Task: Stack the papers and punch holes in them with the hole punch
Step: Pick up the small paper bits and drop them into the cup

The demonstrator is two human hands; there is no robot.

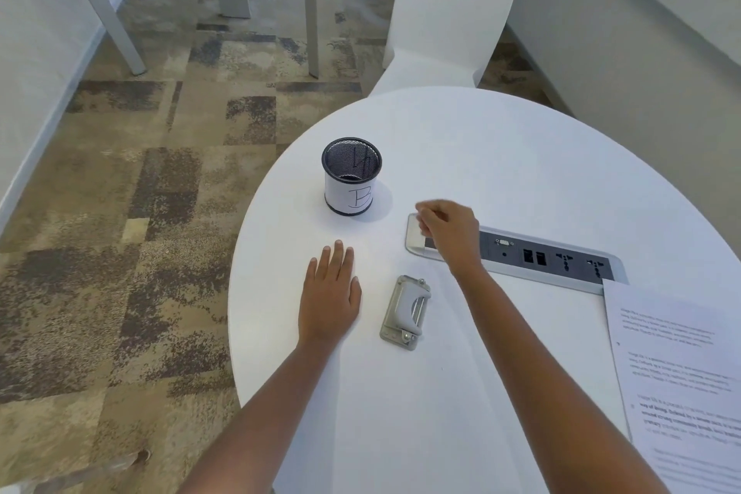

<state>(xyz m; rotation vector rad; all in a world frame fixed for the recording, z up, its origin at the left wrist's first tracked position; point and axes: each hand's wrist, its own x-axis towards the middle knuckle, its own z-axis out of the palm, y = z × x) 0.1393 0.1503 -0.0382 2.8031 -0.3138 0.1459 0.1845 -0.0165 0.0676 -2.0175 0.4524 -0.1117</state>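
A grey metal hole punch lies on the round white table, between my two forearms. My left hand rests flat on the table to the left of the punch, fingers spread, holding nothing. My right hand hovers beyond the punch over the left end of the table's socket panel, fingers curled loosely with nothing seen in them. Printed papers lie at the right edge of the view, partly cut off, well to the right of my right arm.
A black mesh pen cup with a paper label marked B stands at the table's left. A grey socket panel is set into the tabletop. A white chair stands beyond the table. Patterned carpet lies to the left.
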